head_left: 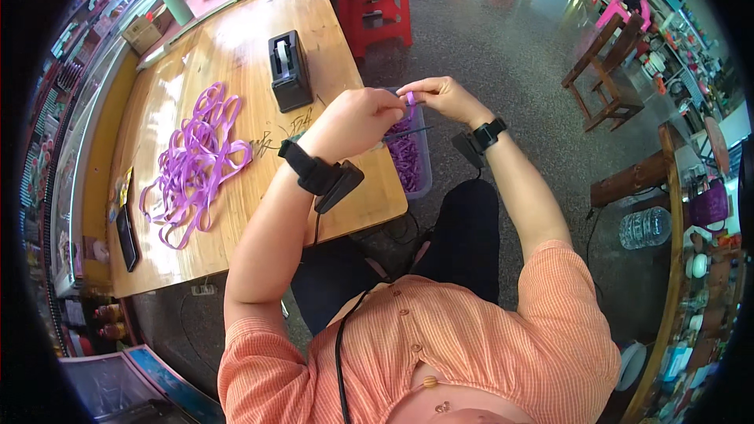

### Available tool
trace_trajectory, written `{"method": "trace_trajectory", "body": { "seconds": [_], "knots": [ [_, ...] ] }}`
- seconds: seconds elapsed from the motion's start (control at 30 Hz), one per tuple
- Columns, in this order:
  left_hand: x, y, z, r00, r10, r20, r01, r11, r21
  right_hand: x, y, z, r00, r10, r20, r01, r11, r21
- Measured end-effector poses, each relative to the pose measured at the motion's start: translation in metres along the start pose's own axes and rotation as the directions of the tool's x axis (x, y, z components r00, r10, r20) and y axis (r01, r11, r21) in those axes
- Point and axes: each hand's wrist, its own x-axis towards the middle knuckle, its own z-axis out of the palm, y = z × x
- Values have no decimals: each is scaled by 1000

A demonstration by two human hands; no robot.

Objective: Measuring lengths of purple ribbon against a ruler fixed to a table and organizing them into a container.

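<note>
Over the table's right edge my two hands meet at a short piece of purple ribbon [411, 100]. My right hand [446, 97] pinches it between thumb and fingertips. Curled closed, my left hand [355, 119] has its fingertips at the ribbon's other side, its palm turned away. A thin dark rod [416, 132] sticks out below the left hand; whether that hand grips it is hidden. Beneath both hands is a clear plastic tub [426, 175] with many small purple ribbon pieces. On the table to the left lies a loose heap of long purple ribbon [196, 161].
A black tape dispenser [290, 74] stands on the wooden table [314, 224] beyond my left hand. A dark phone [126, 237] lies at the left edge. Past it are a green cup [174, 1] and a red stool [377, 16]. A wooden chair [605, 71] stands to the right.
</note>
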Motion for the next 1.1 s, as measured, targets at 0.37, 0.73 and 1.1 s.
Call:
{"method": "trace_trajectory", "body": {
  "seconds": [0.37,0.73,1.1],
  "knots": [
    [-2,-37,20,997,44,68,-68,912,405,-35,44,69,989,149,-27,-135,948,288],
    [-1,-29,21,991,64,119,-114,873,474,-135,109,139,754,653,68,-570,601,560],
    [-33,12,17,999,18,30,-28,921,388,-211,73,162,672,655,345,-729,508,458]
  ]
}}
